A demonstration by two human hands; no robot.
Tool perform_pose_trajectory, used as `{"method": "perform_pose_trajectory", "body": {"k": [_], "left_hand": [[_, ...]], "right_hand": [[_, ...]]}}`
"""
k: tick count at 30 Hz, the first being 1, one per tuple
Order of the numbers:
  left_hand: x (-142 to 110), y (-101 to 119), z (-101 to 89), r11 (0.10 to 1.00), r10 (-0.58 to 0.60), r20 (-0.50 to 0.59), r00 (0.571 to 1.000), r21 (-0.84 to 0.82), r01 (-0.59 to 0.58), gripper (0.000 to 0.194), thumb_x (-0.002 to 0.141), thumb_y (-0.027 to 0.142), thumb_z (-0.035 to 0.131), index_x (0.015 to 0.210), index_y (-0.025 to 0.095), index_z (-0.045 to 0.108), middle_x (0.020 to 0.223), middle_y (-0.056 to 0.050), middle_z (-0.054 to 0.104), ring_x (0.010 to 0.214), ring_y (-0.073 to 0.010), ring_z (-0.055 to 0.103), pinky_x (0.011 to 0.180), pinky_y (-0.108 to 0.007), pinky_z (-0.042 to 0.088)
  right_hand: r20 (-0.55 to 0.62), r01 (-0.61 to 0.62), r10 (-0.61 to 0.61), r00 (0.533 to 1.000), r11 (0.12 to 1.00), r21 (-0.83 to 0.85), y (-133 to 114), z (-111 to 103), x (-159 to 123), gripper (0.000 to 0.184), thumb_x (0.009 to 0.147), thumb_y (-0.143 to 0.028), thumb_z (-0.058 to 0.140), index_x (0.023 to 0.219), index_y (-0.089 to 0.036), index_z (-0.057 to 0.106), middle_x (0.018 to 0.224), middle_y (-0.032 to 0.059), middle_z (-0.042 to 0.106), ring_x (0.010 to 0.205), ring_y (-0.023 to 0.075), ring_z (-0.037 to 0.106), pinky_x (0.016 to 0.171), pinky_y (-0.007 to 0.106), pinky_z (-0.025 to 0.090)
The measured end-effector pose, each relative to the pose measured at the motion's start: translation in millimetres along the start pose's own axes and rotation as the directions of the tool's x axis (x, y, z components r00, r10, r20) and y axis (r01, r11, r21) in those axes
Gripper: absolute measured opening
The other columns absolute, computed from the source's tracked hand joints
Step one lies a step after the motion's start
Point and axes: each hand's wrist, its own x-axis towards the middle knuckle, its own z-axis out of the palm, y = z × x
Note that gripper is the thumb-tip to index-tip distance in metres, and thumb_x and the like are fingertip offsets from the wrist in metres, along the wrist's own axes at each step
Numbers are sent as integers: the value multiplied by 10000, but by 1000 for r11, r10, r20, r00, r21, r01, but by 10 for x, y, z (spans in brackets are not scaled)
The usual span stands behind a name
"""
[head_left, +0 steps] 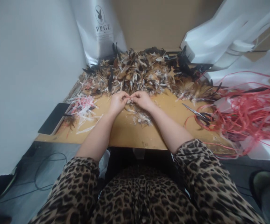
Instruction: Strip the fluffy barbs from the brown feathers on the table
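Observation:
My left hand (119, 102) and my right hand (142, 100) meet fingertip to fingertip over the table, both closed in a pinch. Pale feather ends (129, 101) show just under the fingertips; the fingers hide most of what they hold. Right behind the hands lies a wide heap of brown, black and cream feathers (139, 70). On the table nearer to me, below my right hand, is a small loose clump of whitish feathers (143, 119).
A phone (54, 119) lies at the table's left edge beside pink and white strips (85, 104). Black-handled scissors (201, 116) rest right of the hands, against a tangle of red string (253, 116). A silvery printed bag (101, 34) stands behind the heap.

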Motion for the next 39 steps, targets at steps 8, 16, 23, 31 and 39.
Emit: {"method": "perform_pose_trajectory", "body": {"k": [8,16,23,31,39], "left_hand": [[8,14,-20,998,-37,19,999,-55,38,64,729,231,654,708,186,694,736,-31,656,700,-146,560,717,-269,428],[33,-51,-42,996,-64,69,996,-64,69,90,723,270,668,711,201,724,787,-57,718,735,-167,624,739,-283,454],[24,26,-149,992,-118,185,976,-22,124,75,683,185,639,695,174,712,697,-35,686,633,-136,582,631,-251,430],[15,104,-188,897,-324,329,887,-191,399,84,687,196,669,722,121,681,603,-40,664,539,-122,592,526,-220,430],[56,234,-179,523,-422,373,826,-645,558,364,625,401,802,771,98,662,729,-75,707,590,-111,663,540,-183,501]], "right_hand": [[6,13,-13,1000,997,-80,-9,-31,12,142,712,-196,584,761,-119,693,638,-5,621,575,85,479,579,210,366],[-98,-47,41,994,997,-69,36,-38,29,80,688,-153,545,724,-152,617,621,-16,607,547,90,498,562,211,392],[-97,-146,147,984,989,14,-33,-59,-7,41,712,-135,549,712,-175,558,587,-19,625,409,87,531,449,203,402],[-57,-232,255,965,936,265,-163,-45,-62,97,766,-95,542,704,-168,527,646,-2,670,428,72,589,363,147,364],[-256,96,17,967,901,423,-303,-34,-128,82,777,-258,598,770,-197,544,707,-3,677,566,90,584,510,202,467]]}}
